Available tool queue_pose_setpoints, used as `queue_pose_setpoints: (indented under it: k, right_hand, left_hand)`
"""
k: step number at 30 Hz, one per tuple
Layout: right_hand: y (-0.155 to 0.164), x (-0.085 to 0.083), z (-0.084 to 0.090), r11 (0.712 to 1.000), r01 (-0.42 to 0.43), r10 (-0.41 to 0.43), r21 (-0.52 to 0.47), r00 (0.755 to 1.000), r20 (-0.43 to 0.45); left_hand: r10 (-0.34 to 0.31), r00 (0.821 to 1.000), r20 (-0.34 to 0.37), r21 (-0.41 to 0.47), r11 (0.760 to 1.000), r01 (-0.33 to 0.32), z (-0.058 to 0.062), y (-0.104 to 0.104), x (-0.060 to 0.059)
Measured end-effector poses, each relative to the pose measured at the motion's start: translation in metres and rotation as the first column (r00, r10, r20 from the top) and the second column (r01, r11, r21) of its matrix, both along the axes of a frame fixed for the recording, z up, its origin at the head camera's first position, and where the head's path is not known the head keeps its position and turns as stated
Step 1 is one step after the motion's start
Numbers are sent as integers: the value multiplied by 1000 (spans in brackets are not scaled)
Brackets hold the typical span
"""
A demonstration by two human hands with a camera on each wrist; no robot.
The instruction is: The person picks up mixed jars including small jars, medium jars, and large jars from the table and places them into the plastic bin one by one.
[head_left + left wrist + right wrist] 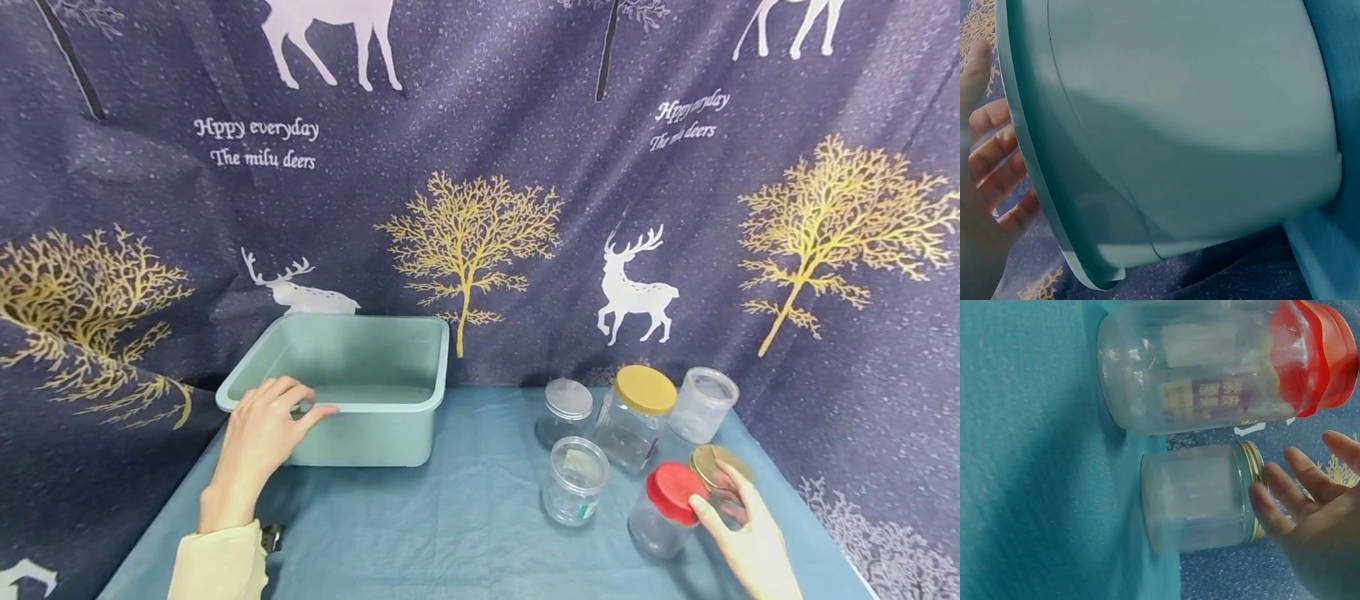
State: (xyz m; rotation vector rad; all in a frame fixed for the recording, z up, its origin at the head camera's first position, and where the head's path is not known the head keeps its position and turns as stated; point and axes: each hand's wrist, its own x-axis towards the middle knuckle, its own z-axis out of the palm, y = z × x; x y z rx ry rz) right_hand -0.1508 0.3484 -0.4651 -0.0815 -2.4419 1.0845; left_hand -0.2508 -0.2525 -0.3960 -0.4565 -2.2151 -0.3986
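A light green plastic bin (390,437) stands at the table's left. My left hand (258,437) hovers at its near rim, fingers loosely bent and thumb apart; in the left wrist view the fingers (994,153) lie right at the rim. On the right, my right hand (750,533) spreads over two clear jars, gripping neither. Its thumb is right by the lid of the red-lidded jar (671,508), its fingers by the lid of the gold-lidded jar (720,467). The right wrist view shows relaxed fingers (1300,494) beside that gold lid. Both jars are upright.
Behind stand a jar with a silver lid (566,408), a taller jar with a yellow lid (633,417) and a clear lidless-looking container (701,408). A clear jar (576,483) stands nearer the middle. A patterned curtain (510,125) hangs behind the blue tablecloth (480,533).
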Motion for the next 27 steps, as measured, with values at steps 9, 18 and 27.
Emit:
queue_pose_setpoints:
  k: [9,18,27]
  right_hand:
    - [-4,-3,-8,983,-102,129,-154,976,173]
    - [-7,-6,-16,987,-133,151,-93,960,235]
    - [-7,-12,-22,987,-163,161,-8,964,211]
  left_hand:
    - [-23,1000,-17,27,999,24,-1,-2,-5]
    - [-18,999,-35,48,999,19,-6,0,-6]
    - [-22,999,-45,65,998,25,-7,-2,-11]
